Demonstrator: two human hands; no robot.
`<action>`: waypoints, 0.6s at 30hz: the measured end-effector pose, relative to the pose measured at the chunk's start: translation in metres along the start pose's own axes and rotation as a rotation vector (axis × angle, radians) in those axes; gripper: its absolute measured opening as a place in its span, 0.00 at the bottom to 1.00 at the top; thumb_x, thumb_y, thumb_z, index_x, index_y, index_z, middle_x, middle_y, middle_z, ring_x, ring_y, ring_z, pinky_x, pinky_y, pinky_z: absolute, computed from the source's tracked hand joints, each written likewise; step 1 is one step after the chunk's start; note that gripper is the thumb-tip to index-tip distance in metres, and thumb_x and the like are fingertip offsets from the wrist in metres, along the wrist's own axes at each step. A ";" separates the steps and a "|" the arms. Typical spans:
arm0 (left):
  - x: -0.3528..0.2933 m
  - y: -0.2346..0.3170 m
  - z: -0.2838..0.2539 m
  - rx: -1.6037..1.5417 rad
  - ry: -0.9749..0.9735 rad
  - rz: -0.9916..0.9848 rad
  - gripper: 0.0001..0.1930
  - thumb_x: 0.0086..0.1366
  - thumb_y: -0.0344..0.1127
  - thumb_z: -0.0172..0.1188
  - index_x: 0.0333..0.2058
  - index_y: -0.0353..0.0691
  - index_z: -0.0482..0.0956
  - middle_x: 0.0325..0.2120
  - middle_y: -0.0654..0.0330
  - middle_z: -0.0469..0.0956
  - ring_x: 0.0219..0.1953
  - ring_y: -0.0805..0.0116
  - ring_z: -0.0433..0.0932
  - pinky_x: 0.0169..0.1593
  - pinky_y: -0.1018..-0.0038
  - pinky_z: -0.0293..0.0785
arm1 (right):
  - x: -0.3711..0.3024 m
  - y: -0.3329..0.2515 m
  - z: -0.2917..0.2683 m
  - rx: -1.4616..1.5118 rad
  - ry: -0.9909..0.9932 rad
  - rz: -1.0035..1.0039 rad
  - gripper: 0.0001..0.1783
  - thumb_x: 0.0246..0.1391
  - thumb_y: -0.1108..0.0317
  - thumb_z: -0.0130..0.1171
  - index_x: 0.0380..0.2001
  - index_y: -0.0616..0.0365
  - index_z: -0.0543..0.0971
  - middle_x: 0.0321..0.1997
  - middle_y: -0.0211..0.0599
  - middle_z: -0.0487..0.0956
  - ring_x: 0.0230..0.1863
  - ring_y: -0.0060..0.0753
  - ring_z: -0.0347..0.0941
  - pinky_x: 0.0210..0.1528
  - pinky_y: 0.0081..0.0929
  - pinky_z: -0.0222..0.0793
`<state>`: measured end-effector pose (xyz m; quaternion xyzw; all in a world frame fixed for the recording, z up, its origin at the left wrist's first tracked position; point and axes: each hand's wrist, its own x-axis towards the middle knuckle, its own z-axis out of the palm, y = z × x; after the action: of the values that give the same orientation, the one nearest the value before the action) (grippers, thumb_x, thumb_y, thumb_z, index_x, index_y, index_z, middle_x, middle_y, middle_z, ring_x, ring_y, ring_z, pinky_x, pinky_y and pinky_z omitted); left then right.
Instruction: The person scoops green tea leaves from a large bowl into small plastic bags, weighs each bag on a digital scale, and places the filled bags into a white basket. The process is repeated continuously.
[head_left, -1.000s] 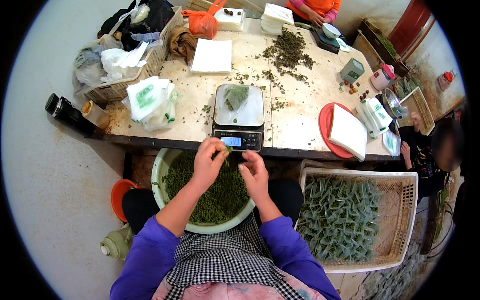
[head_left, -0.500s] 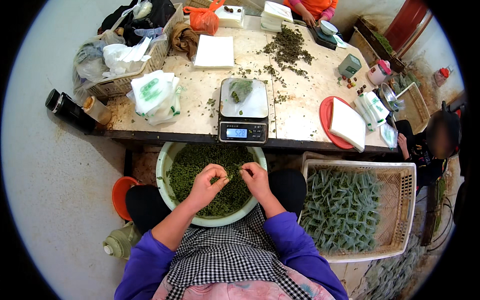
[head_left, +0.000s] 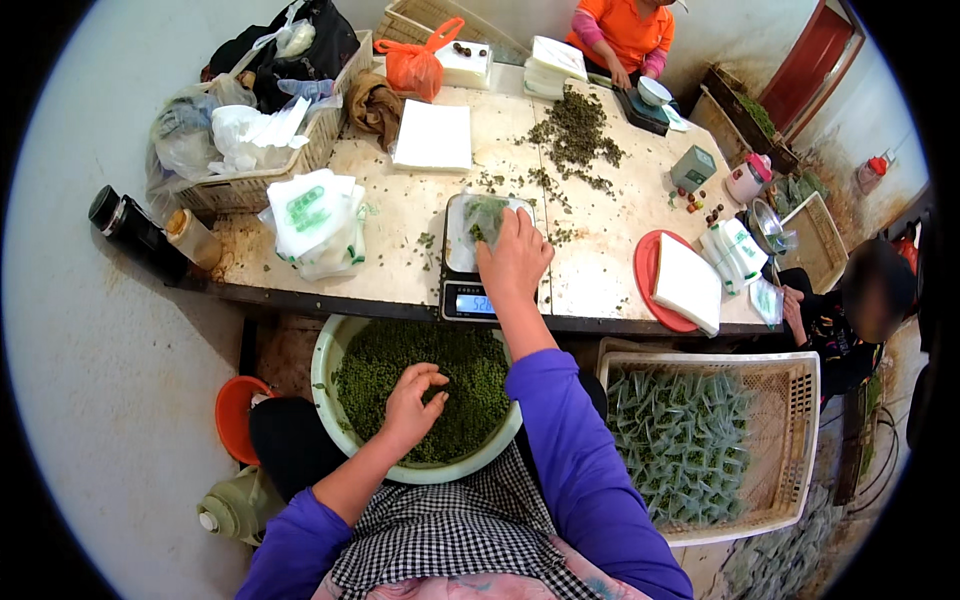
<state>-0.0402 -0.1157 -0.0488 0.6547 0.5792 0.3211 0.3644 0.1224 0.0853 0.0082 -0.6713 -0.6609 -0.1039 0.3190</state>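
My left hand [head_left: 411, 408] hovers over a pale green basin [head_left: 322, 385] in my lap. Its thumb and fingers are bent but apart, with nothing visible between them. Heaped in the basin are small green plant bits [head_left: 465, 385], perhaps berries or buds. My right hand [head_left: 515, 255] reaches over a digital scale [head_left: 460, 262] at the table's front edge. The spread thumb and fingers reach around a small clear plastic bag [head_left: 484, 213] with green bits inside, which lies on the scale's pan. The hand covers the bag's right side and part of the scale, hiding any contact.
Right of my legs stands a plastic crate [head_left: 790, 430] of filled clear bags [head_left: 680, 445]. White bags [head_left: 315, 215] lie left of the scale, a black flask [head_left: 135, 235] beyond them. A red plate [head_left: 645, 270] holds white sheets. Two other people sit around the table.
My right hand has left the basin and moved forward to the bag on the scale. My left hand stays over the basin, its pinch now loosened. The view has tilted slightly.
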 end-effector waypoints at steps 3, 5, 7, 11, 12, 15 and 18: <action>-0.003 0.004 -0.001 -0.045 -0.008 -0.020 0.10 0.61 0.30 0.64 0.42 0.40 0.79 0.53 0.55 0.72 0.54 0.55 0.75 0.54 0.63 0.73 | 0.023 -0.006 0.025 -0.043 -0.126 0.169 0.30 0.40 0.61 0.73 0.49 0.52 0.74 0.53 0.33 0.76 0.53 0.39 0.71 0.55 0.41 0.55; -0.004 0.003 -0.001 -0.068 -0.005 -0.018 0.10 0.61 0.29 0.64 0.42 0.40 0.80 0.52 0.55 0.73 0.53 0.56 0.75 0.54 0.64 0.73 | 0.028 -0.003 0.037 -0.021 -0.020 0.157 0.21 0.40 0.63 0.72 0.40 0.50 0.77 0.43 0.31 0.79 0.48 0.37 0.74 0.52 0.39 0.57; -0.004 -0.001 0.001 -0.085 0.003 0.000 0.11 0.61 0.28 0.64 0.43 0.40 0.80 0.52 0.55 0.74 0.53 0.57 0.75 0.54 0.64 0.73 | 0.034 -0.001 0.041 0.026 -0.004 0.160 0.17 0.40 0.65 0.72 0.36 0.49 0.78 0.39 0.32 0.81 0.46 0.36 0.75 0.52 0.39 0.58; 0.000 0.003 -0.012 -0.162 0.196 0.072 0.14 0.58 0.27 0.66 0.44 0.38 0.78 0.51 0.53 0.75 0.54 0.54 0.75 0.56 0.63 0.72 | 0.040 -0.003 0.028 0.128 -0.095 0.131 0.14 0.41 0.69 0.70 0.35 0.53 0.81 0.36 0.37 0.82 0.42 0.40 0.78 0.49 0.40 0.65; 0.003 0.006 -0.020 -0.152 0.302 0.105 0.16 0.57 0.26 0.66 0.45 0.37 0.78 0.51 0.52 0.74 0.54 0.52 0.74 0.57 0.62 0.71 | 0.037 -0.001 0.019 0.196 -0.117 0.108 0.14 0.42 0.69 0.69 0.35 0.54 0.81 0.37 0.38 0.82 0.41 0.42 0.78 0.48 0.41 0.67; 0.012 0.021 -0.040 0.012 0.571 0.251 0.27 0.50 0.24 0.69 0.51 0.36 0.74 0.56 0.50 0.72 0.58 0.51 0.71 0.61 0.63 0.67 | 0.010 -0.012 -0.056 0.341 -0.319 0.016 0.14 0.43 0.71 0.67 0.37 0.57 0.83 0.35 0.45 0.83 0.36 0.51 0.80 0.41 0.38 0.75; 0.009 0.044 -0.062 0.200 0.512 0.328 0.36 0.49 0.28 0.72 0.59 0.39 0.69 0.64 0.48 0.64 0.66 0.46 0.62 0.62 0.56 0.66 | -0.042 -0.025 -0.105 0.490 -0.592 -0.175 0.15 0.43 0.70 0.67 0.37 0.58 0.81 0.34 0.45 0.82 0.35 0.48 0.80 0.40 0.37 0.75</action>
<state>-0.0686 -0.1034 0.0216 0.6697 0.5674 0.4716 0.0842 0.1234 -0.0104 0.0732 -0.5175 -0.7843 0.2282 0.2551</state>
